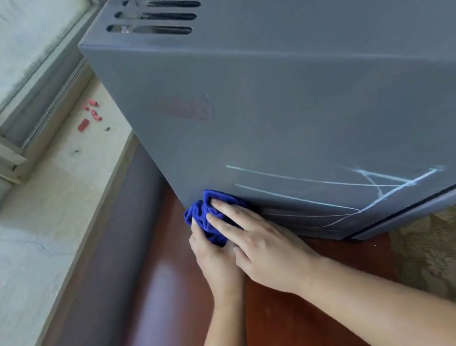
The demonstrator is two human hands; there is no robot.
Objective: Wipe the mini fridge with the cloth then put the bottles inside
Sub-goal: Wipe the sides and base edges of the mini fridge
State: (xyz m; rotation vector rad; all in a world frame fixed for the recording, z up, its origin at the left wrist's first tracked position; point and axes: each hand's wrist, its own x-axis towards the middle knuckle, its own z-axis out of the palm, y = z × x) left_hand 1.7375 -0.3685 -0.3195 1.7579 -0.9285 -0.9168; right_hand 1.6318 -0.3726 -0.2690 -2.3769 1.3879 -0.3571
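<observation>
Now we are wiping the low left corner of the mini fridge (313, 92) side panel.

We are pressing the bunched blue cloth (202, 218) against the panel just above the wooden stand (272, 301), left hand (216, 261) clenching it from below, right hand (263, 248) laid flat over it; the chalk lines (328, 186) are running away to the right of our fingers (223, 206), so we judge the stroke should travel rightward along them.

We see the grey fridge (299, 100), its side streaked with pale scratches; our bunched blue cloth (206, 215) presses against the fridge's lower corner.
</observation>
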